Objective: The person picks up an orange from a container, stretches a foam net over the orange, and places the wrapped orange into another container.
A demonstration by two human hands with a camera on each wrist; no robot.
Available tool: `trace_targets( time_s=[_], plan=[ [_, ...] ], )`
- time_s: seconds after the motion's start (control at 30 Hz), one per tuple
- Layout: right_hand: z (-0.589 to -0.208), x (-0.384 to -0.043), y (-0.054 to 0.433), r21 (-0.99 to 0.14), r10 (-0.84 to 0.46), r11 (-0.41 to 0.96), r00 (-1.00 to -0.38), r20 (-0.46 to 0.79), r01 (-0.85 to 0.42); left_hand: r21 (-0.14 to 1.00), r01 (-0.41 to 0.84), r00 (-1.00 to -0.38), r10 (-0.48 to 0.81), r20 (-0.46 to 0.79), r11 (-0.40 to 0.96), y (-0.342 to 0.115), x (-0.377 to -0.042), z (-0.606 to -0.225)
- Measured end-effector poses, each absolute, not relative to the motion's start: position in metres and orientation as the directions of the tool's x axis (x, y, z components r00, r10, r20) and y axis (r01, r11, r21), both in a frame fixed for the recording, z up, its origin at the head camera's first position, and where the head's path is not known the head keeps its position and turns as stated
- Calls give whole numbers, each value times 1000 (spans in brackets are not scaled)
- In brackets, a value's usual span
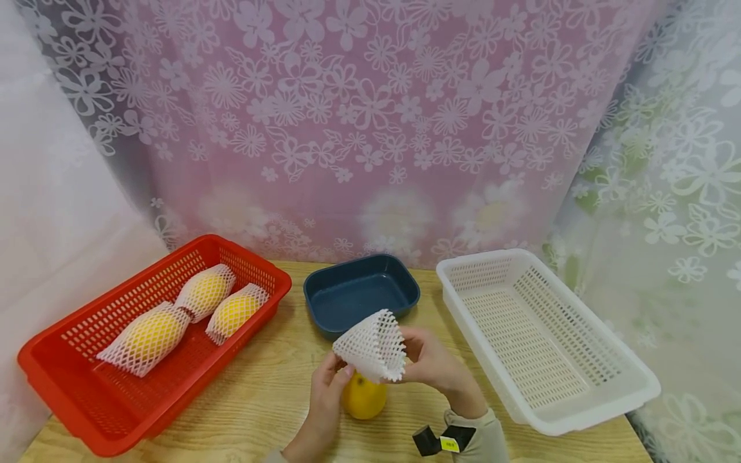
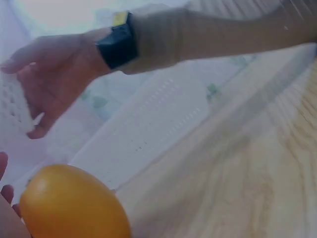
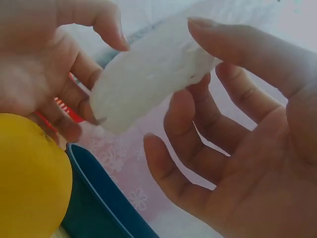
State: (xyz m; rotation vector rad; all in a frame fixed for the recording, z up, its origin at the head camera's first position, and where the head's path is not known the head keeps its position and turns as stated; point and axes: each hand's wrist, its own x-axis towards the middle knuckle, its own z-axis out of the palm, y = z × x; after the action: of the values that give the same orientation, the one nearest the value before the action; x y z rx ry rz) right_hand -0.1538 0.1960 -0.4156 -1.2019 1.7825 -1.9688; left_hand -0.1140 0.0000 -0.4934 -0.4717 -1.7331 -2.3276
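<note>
Both hands hold a white foam fruit net [image 1: 370, 347] above the table, near the front rim of the dark blue dish. In the head view, my left hand [image 1: 325, 402] has thumb and fingers at the net's narrow end. My right hand [image 1: 437, 366] grips the wide, open end; the right wrist view shows its thumb above the net [image 3: 148, 79] and fingertips underneath. Below the net is a bare yellow mango [image 1: 365, 400], right beside the left hand, its upper part covered by the net. The left wrist view has the mango [image 2: 74, 203] large at the bottom.
A red basket [image 1: 231, 350] on the left holds three yellow fruits in foam nets [image 1: 205, 292]. The dark blue dish [image 1: 361, 289] stands at the back centre. On the right is a white slotted basket [image 1: 521, 334]. A floral curtain [image 1: 370, 128] hangs behind the wooden table [image 1: 255, 399].
</note>
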Motion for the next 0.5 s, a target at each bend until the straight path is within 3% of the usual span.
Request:
trace_targets(
  time_s=[0.17,0.3,0.37,0.5],
  plan=[
    [-415,-153,197,-903,-671,-200,-619,409,-380,845,233,-956,45,290,-482,-6,-116,-480],
    [-418,-153,198,-904,-709,-265,-567,419,-337,764,105,-950,164,267,-636,-11,-116,-474],
    [-419,-152,197,-917,-713,-275,-579,397,-290,717,1,-941,243,237,-697,-14,-117,-471],
    [-421,-150,193,-955,-669,-214,-682,296,-205,633,-207,-910,384,155,-746,-19,-119,-466]
  ],
)
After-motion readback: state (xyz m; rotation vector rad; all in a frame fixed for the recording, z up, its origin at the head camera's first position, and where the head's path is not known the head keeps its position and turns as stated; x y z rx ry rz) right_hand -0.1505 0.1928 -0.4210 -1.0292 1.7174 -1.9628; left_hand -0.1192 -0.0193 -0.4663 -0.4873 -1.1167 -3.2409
